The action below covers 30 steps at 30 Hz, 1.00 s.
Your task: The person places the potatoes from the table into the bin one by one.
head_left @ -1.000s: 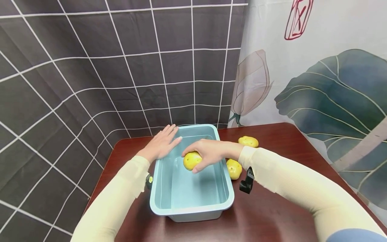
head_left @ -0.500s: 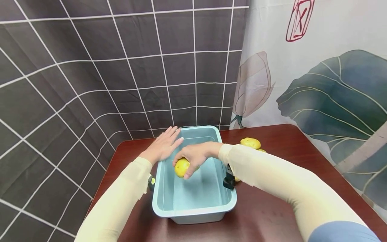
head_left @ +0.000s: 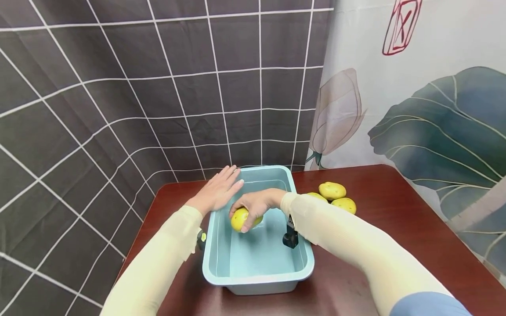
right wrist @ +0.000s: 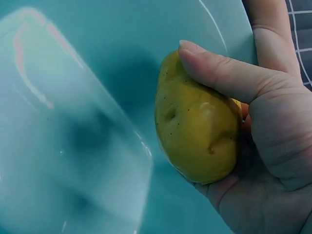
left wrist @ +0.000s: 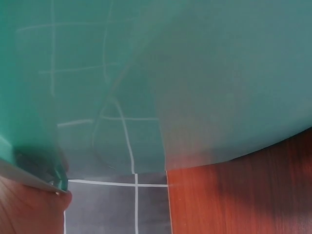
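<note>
My right hand [head_left: 254,206] grips a yellow potato [head_left: 239,219] over the inside of a light blue plastic basin [head_left: 258,279]. In the right wrist view the thumb lies across the potato [right wrist: 195,122], with the other fingers behind it, partly hidden. The bumpy skin has small dark eyes. My left hand [head_left: 217,191] rests on the basin's left rim, its fingers straight and pointing to the far side. The left wrist view is mostly filled by the basin's wall [left wrist: 219,73], with part of the left hand [left wrist: 31,207] at the lower left.
Several potatoes [head_left: 333,191] lie together on the reddish-brown table [head_left: 387,210] right of the basin, one partly behind the right sleeve. A dark gridded curtain [head_left: 189,96] hangs behind and to the left. A white curtain with painted leaves [head_left: 442,127] hangs at the right.
My right hand has moved left and a little lower in the basin, still gripping the potato. The left hand has stayed on the rim. The head view has shifted slightly.
</note>
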Each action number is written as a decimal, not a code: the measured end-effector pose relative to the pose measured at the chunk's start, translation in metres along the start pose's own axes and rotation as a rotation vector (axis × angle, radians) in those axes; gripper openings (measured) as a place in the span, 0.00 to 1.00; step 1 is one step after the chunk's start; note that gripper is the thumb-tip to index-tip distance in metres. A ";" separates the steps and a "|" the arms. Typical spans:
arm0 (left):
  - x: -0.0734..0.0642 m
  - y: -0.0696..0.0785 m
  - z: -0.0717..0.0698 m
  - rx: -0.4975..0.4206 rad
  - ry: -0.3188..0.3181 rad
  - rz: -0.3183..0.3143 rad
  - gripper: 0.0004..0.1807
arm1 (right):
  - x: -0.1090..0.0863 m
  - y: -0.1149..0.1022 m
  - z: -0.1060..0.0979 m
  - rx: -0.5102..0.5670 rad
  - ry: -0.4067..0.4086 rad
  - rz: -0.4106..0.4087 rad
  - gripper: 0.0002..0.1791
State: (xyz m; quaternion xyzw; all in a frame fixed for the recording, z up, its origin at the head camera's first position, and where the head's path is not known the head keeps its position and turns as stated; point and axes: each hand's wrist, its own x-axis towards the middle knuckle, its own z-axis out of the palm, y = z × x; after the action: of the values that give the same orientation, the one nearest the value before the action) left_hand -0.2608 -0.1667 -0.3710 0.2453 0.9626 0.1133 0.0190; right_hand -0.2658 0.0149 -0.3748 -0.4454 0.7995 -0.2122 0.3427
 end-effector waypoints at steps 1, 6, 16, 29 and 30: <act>0.000 0.000 -0.001 0.006 0.002 -0.003 0.40 | 0.000 0.001 0.000 0.010 0.004 -0.003 0.34; 0.001 0.000 -0.002 0.026 -0.007 -0.012 0.41 | 0.002 0.005 0.002 0.029 -0.001 0.010 0.33; -0.001 0.004 -0.005 0.039 -0.010 -0.021 0.40 | 0.005 0.008 0.006 0.026 -0.020 0.039 0.33; 0.002 0.003 -0.002 0.028 -0.014 -0.020 0.42 | 0.005 0.009 0.007 0.070 -0.014 0.000 0.32; 0.001 0.003 -0.001 0.026 -0.014 -0.023 0.42 | 0.006 0.009 0.007 0.084 -0.018 -0.006 0.31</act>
State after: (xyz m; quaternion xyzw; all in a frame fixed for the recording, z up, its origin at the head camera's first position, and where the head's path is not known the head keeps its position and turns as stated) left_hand -0.2607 -0.1637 -0.3688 0.2355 0.9666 0.0986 0.0240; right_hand -0.2677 0.0145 -0.3873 -0.4349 0.7853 -0.2428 0.3678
